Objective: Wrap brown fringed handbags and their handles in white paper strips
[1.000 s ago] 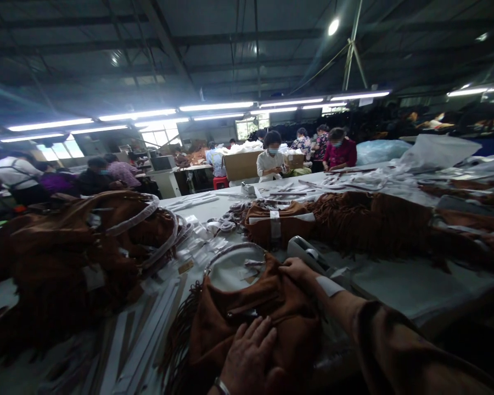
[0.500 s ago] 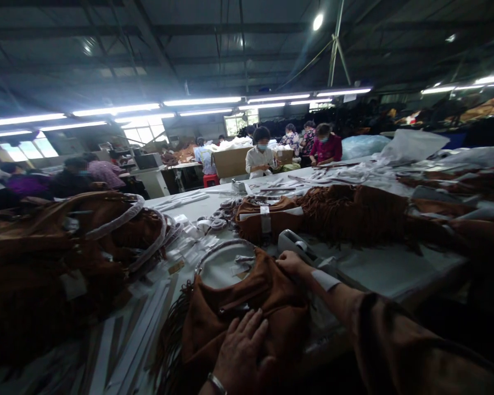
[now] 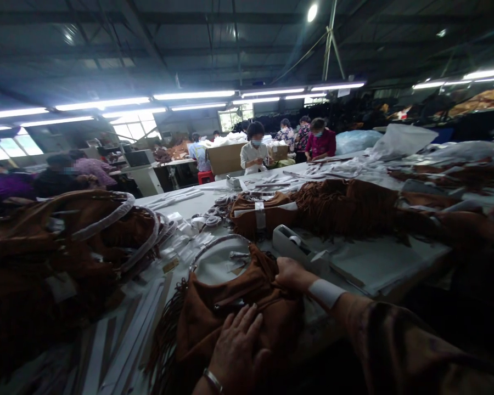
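A brown fringed handbag lies on the table in front of me, its wrapped handle arching away from me. My left hand, with a metal bracelet at the wrist, rests flat on the bag's front below a zip, fingers stretched out. The bag's right upper edge is pinched in my right hand, whose fingers are curled closed. A white band circles that wrist. Just beyond my right hand stands a grey tape dispenser.
Brown bags with wrapped handles are piled at left. White and grey strips lie at lower left. A strapped brown bag and fringed bags lie behind the dispenser. Several people work across the table, one in a white shirt.
The view has shifted slightly. My right hand has drawn a little nearer along the bag's right edge, still closed on it. My left hand stays flat on the bag.
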A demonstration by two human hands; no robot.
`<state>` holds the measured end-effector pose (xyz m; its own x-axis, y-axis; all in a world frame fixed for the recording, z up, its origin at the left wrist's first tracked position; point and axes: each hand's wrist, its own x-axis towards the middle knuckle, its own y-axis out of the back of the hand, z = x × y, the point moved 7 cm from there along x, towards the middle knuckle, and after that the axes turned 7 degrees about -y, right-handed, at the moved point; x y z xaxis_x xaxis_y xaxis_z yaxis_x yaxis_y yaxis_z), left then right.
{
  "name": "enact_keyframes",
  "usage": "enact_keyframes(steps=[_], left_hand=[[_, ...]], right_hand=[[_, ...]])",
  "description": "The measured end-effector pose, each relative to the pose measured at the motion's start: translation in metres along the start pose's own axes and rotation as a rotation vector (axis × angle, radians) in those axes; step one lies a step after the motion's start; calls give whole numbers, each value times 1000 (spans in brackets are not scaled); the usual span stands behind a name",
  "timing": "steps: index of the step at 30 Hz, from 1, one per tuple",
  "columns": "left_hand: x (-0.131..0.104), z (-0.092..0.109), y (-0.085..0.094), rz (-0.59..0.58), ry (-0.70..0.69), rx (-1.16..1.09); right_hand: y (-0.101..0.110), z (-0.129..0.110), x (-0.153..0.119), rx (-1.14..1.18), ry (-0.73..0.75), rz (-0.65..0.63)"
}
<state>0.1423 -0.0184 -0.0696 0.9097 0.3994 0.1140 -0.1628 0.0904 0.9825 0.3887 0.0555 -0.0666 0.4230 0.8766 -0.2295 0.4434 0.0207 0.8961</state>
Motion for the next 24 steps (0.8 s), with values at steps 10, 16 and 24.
enact_keyframes(steps=[10,16,24], left_hand=[[-9,4,11,26,43,-100],[-13,9,22,41,43,-149],[-15,13,24,83,31,-207]], right_hand=[[8,3,-6,-133,-57,-46],[6,-81,-48,-16,536,323],[-64,-43,-15,-346,438,-15]])
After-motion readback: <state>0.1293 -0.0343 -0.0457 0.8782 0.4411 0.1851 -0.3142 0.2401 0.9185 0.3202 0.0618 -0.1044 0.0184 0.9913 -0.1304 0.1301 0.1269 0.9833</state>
